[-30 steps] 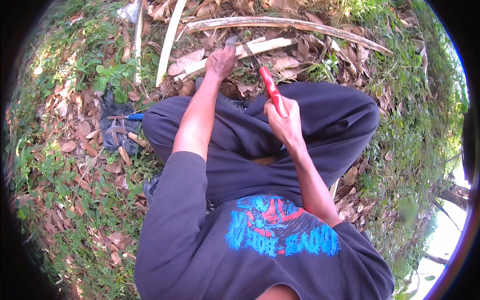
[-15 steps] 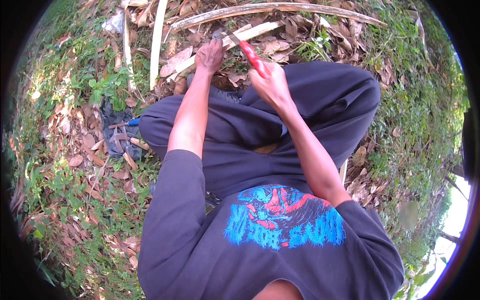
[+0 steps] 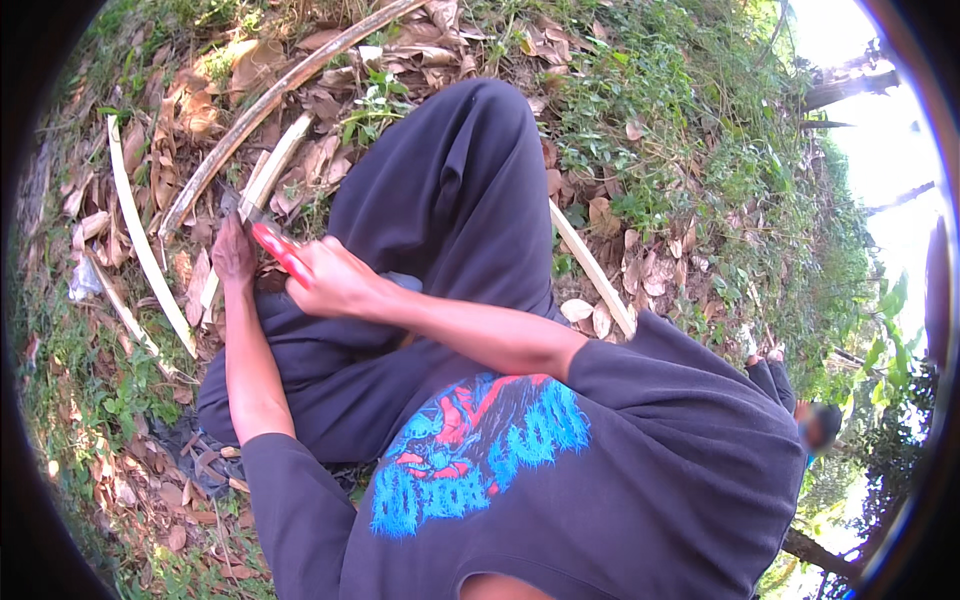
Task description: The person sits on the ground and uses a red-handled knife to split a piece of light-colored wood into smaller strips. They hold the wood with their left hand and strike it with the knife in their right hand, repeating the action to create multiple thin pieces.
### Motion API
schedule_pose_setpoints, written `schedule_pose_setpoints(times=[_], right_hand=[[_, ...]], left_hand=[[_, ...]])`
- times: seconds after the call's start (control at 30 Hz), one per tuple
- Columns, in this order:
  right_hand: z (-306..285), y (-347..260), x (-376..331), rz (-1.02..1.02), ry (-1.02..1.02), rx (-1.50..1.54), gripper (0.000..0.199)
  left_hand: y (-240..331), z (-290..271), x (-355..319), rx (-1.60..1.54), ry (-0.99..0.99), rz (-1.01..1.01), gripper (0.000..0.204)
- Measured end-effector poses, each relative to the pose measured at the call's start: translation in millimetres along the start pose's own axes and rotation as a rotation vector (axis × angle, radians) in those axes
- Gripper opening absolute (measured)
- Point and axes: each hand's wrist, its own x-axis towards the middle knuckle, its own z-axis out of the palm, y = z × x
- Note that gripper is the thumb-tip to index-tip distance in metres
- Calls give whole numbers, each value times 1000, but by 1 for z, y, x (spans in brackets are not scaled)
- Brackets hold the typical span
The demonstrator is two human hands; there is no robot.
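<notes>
My right hand (image 3: 325, 278) is closed round the red handle of a hand tool (image 3: 283, 254) with a narrow metal blade. The blade lies across a pale split wooden strip (image 3: 268, 172); its edge is too small to tell a saw from a knife. On the left side of the strip, my left hand (image 3: 233, 252) grips it close to the blade tip, its fingers partly hidden. The strip slants over dry leaves just beyond my crossed legs (image 3: 440, 190).
A long curved branch (image 3: 265, 105) lies beyond the strip. Another pale strip (image 3: 140, 235) and a thin stick (image 3: 122, 308) lie left. Further wood (image 3: 592, 265) is beside my right knee. A dark plastic bag (image 3: 195, 455) sits at lower left; another person (image 3: 815, 425) is at far right.
The view has turned, so my hands and the wood now appear further left and lower. Both grips stay the same. A person has come into view at the right.
</notes>
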Motion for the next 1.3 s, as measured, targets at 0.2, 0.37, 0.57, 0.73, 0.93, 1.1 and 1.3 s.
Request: schedule_pose_setpoints(times=[0.2,0.37,0.57,0.73,0.93,1.1,1.3], right_hand=[[-27,-18,6,45,-1,49,19],[-36,-38,11,211,-87,62,22],[-27,-32,-2,181,-85,50,22],[-13,-25,10,167,-83,7,22],[-13,3,19,225,-119,39,18],[2,-3,-7,119,-67,54,20],[8,-16,13,162,-116,40,18]], left_hand=[[6,-6,10,2,-70,-122,29],[-2,-1,4,62,-25,-130,27],[20,-22,4,6,27,-171,34],[20,-27,8,-11,-22,-215,33],[13,-13,4,-10,68,-205,32],[14,-14,-3,-12,57,-197,30],[12,-8,-1,-40,7,-269,36]])
